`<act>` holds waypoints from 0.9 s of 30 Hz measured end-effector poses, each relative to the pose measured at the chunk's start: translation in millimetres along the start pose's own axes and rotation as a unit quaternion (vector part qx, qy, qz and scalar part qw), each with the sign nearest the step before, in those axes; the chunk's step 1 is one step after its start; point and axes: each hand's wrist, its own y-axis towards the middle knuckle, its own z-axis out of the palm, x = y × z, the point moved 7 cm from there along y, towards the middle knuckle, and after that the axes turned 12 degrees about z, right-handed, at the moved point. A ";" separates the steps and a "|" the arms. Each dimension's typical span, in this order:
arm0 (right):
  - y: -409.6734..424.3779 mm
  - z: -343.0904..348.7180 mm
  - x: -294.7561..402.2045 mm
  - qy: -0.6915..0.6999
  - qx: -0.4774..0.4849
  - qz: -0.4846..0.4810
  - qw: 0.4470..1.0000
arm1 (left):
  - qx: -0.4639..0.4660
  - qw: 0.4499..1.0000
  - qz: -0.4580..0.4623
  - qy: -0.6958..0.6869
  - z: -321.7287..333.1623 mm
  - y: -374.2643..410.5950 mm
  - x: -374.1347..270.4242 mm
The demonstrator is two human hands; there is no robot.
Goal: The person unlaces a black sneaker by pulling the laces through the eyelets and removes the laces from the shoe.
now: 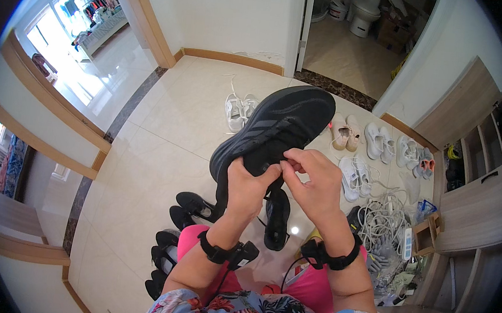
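A large black sneaker [275, 119] is held up in front of me, its toe towards the upper right. My left hand [251, 185] grips it near the collar, thumb on the upper. My right hand [312, 180] pinches at the shoe's lacing or tongue, its fingertips touching those of my left hand; what lies between them is too small to tell. Beneath the hands, another black shoe [277, 221] rests on the tiled floor, with a dark lace beside it. Both wrists wear black straps with small devices.
White sneakers [235, 114] stand beyond the held shoe. Black shoes [193, 207] line the left side; pale shoes [376, 141] stand at the right. Tangled white cables [384, 214], a wooden box [424, 234] and an open shoe cabinet [470, 206] are further right.
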 end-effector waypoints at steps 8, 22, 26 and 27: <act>-0.7 -0.9 7.8 -0.063 -0.003 -0.066 0.996 | 0.018 0.987 0.081 0.137 -1.3 1.1 -7.7; -3.8 -29.6 37.6 0.066 -0.060 -0.098 0.991 | 0.077 0.946 0.155 0.273 3.4 -0.2 -5.7; 9.2 -33.4 -11.0 0.449 -0.030 0.088 0.889 | -0.005 0.999 -0.012 -0.045 -8.3 8.5 13.3; 6.3 -29.4 -18.4 0.411 0.001 0.132 0.902 | -0.018 0.996 -0.040 -0.081 -7.8 9.8 12.0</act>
